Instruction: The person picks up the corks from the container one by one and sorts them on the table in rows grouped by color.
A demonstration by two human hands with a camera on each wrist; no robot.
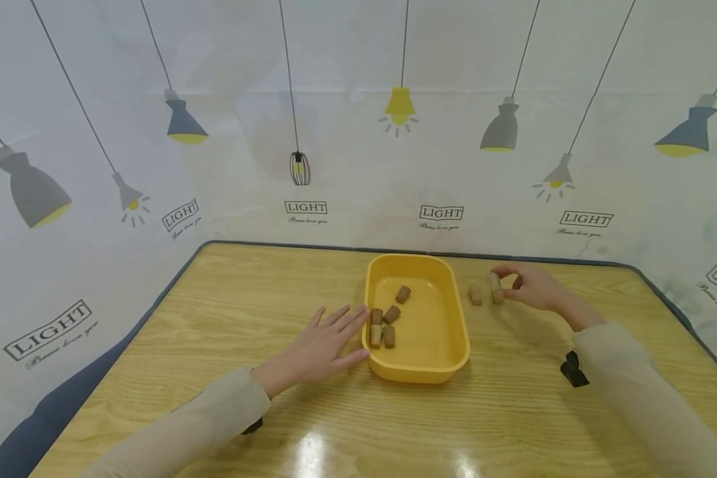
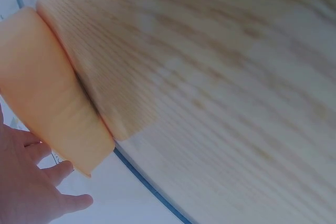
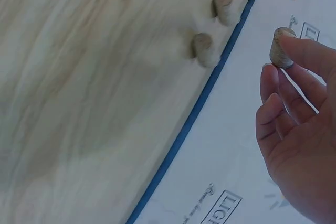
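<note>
Five corks in tray; apparently two left outside. Right hand pinches another; left hand, unclenched, at tray's edge.

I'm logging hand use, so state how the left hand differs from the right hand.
The left hand spreads its fingers; the right hand bends its own. The left hand is at the left rim of the tray; the right hand pinches a cork. Both are bare.
</note>
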